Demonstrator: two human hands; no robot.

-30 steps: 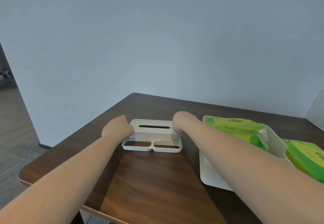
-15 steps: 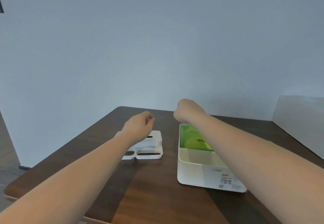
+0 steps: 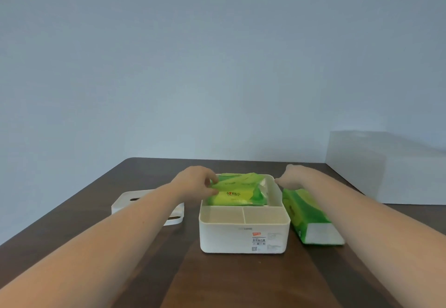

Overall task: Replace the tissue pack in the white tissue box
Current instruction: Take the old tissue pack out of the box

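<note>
The white tissue box (image 3: 243,237) stands open on the dark wooden table (image 3: 135,266), lid off. In its rear compartment lies a limp green tissue pack (image 3: 239,194). My left hand (image 3: 195,182) pinches that pack's left end at the box's back left corner. My right hand (image 3: 293,177) hovers at the box's back right corner, fingers curled toward the rim; whether it touches the rim or the pack I cannot tell. A full green tissue pack (image 3: 309,216) lies on the table just right of the box.
The white lid (image 3: 128,200) with its slot lies flat left of the box, partly behind my left forearm. Two front compartments of the box hold nothing. A pale wall stands behind the table, and a white panel (image 3: 357,163) rises at the far right.
Both hands left the lid, which now lies to the left, and came to the open box. My left hand has taken hold of the pack inside. The view swung right.
</note>
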